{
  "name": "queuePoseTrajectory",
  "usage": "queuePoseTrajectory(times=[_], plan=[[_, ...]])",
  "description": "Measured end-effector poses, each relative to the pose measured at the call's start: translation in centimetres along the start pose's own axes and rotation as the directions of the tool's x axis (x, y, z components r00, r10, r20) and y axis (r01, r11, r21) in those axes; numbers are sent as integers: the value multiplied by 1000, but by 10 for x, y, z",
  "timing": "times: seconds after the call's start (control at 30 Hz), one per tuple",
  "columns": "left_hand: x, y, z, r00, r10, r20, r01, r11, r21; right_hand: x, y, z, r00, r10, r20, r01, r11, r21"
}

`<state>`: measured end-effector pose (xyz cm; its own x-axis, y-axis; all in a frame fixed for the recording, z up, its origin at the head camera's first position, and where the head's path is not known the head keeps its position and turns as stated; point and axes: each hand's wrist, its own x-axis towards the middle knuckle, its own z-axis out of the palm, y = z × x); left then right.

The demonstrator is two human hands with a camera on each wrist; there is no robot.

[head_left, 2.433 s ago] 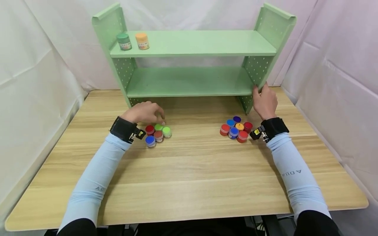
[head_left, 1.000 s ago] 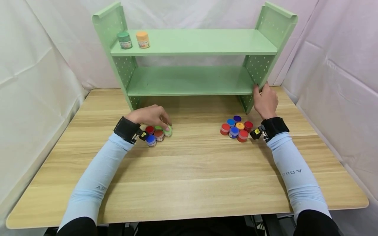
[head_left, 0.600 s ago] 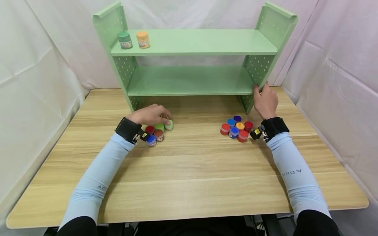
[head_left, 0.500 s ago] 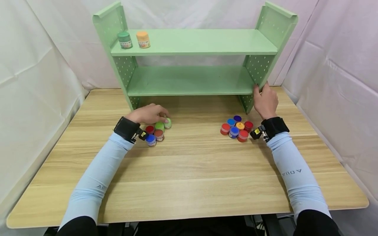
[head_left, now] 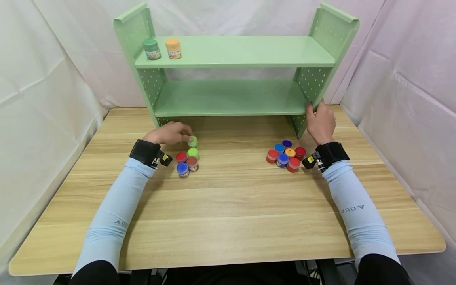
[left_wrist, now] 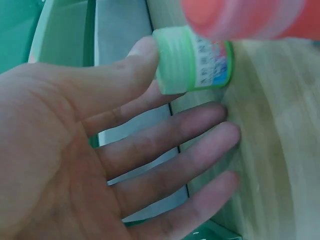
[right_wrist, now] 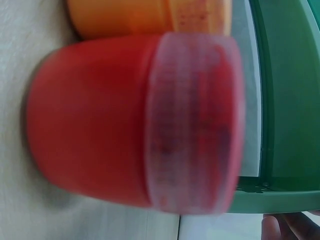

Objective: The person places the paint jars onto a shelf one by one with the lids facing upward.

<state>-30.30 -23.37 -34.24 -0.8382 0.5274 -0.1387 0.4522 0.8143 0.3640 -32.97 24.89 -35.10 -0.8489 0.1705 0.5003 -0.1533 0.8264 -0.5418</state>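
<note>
My left hand (head_left: 171, 133) pinches a small light-green paint jar (head_left: 192, 141) by its lid, between thumb and forefinger; the left wrist view shows the other fingers extended below the jar (left_wrist: 200, 60). Just in front of it on the table stand a second green jar (head_left: 193, 153), a dark red one (head_left: 181, 157), a brownish-red one (head_left: 192, 163) and a blue one (head_left: 183, 169). At the right, my right hand (head_left: 321, 124) grips the lower front edge of the green shelf's (head_left: 235, 97) side panel, thumb on the inner side.
A dark green jar (head_left: 152, 49) and an orange jar (head_left: 173, 48) stand at the left of the upper shelf board. Several red, blue and yellow-orange jars cluster near the right wrist, among them a red jar (head_left: 293, 164). White cloth (head_left: 46, 118) surrounds the wooden table (head_left: 228, 221).
My left hand has taken hold of the light-green jar at the right of the left cluster and moved it back and left, toward the shelf. The right hand keeps its place on the shelf.
</note>
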Motion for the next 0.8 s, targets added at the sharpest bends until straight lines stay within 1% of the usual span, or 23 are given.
queuePoseTrajectory(times=[0.1, 0.27, 0.53, 0.8], plan=[[1, -1, 1, 1000, -3, -14, 3, 1000, -22, -1, 1, 0, 1000, -1, -4, 1, 1000, -4], [2, -1, 4, 1000, -19, -9, 19, 998, -55, 0, 1, 1, 1000, 1, -5, -1, 1000, -1], [4, 0, 9, 999, -2, -47, 0, 999, -46, 1, 1, 2, 1000, 0, 0, 0, 1000, 2], [8, 0, 12, 998, -9, -60, 7, 999, -37, 0, 0, 1, 1000, -1, -6, 1, 1000, 5]])
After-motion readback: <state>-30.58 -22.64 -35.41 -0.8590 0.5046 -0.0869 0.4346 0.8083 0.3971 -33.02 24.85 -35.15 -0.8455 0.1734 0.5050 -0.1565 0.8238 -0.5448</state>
